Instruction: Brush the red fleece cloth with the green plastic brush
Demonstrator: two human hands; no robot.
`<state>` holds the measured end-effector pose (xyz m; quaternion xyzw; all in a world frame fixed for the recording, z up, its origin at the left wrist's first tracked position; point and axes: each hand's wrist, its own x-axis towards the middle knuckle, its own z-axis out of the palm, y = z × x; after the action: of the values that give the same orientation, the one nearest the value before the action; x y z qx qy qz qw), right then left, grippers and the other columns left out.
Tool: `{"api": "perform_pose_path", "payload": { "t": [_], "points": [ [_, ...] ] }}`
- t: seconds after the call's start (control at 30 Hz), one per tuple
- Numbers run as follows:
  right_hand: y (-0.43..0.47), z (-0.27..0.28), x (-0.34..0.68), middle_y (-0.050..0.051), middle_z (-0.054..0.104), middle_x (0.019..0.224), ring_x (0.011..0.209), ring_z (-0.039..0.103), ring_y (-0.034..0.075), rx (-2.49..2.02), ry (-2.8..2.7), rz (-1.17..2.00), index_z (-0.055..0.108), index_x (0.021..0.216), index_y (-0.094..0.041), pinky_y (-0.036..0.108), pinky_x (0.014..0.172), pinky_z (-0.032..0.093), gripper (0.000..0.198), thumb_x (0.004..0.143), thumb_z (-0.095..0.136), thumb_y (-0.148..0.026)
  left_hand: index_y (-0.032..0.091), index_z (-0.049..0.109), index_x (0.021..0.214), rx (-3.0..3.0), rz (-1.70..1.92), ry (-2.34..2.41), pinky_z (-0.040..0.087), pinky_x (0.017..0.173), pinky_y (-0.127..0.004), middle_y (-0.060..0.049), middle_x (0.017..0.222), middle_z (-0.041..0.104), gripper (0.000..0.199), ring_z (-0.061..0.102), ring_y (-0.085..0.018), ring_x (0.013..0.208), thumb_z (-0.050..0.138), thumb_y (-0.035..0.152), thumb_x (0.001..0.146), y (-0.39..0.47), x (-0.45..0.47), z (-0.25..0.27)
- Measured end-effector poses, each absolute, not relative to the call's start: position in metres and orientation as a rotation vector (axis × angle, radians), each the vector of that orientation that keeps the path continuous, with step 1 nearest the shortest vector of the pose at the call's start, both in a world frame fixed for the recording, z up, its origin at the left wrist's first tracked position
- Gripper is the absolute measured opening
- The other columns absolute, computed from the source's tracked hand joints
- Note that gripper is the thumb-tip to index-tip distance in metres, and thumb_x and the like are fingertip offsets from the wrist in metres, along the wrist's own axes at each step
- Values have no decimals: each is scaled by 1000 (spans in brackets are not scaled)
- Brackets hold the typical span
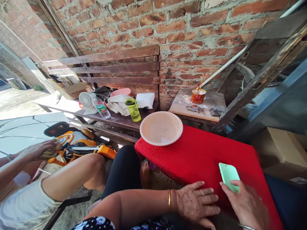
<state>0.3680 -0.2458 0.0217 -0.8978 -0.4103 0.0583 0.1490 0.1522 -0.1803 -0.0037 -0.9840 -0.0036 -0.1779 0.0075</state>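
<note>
My left hand [198,201] lies palm down with its fingers spread over the front part of the red cloth [199,153]. A gold bracelet is round its wrist. To the right of it, my right hand [247,201] grips the near end of a flat mint-green plastic piece [229,175] between thumb and fingers. That piece has rounded corners and a small hole at its far end; its exact kind I cannot make out. Farther back, a pale pink basin [161,127] stands on the cloth's far left corner, seemingly with some water in it.
Behind stands a wooden bench [120,119] with a green bottle [133,110], a water bottle [102,108] and a small fan [86,100]. A side table [182,102] holds a red tin [198,95] and padlocks [214,111]. Another person's hand [44,148] holds a cloth at left.
</note>
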Motion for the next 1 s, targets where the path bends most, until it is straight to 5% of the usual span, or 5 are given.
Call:
{"api": "perform_pose_path", "payload": {
  "t": [0.13,0.33,0.6,0.83,1.0],
  "points": [
    [-241,29,370,9,60,74,66,57,30,-2579,-1065,369,62,86,-26,46,64,45,50,65,49,-69,25,66,114,-3113,-615,-301,39,106,-40,-5,118,68,41,60,-21,110,42,53,98,-151,107,1],
    [-195,51,318,5,63,68,67,59,27,-2332,-959,553,57,75,-26,39,63,45,52,57,61,-75,21,65,97,-2913,-845,-1101,47,77,-34,-6,89,66,22,61,-18,80,44,27,97,-88,52,-3],
    [-112,47,225,1,60,57,60,57,22,-2382,-1241,775,49,63,-27,32,55,40,41,66,57,-67,20,60,74,-2851,-1169,-1282,47,68,-31,-3,67,60,27,59,-17,67,42,20,94,-71,54,-8],
    [-94,53,180,8,62,79,71,60,23,-2597,-1399,530,59,76,-23,31,57,37,42,74,52,-64,20,60,72,-2835,-1265,-1475,46,64,-28,-3,67,62,28,60,-16,66,42,21,94,-64,49,-1],
    [-114,53,210,2,59,68,62,58,21,-2643,-1330,462,57,64,-25,31,54,38,35,70,55,-60,21,59,69,-2882,-1120,-1566,47,65,-28,-3,71,65,24,63,-17,68,48,20,91,-63,52,3]
  ]
}}
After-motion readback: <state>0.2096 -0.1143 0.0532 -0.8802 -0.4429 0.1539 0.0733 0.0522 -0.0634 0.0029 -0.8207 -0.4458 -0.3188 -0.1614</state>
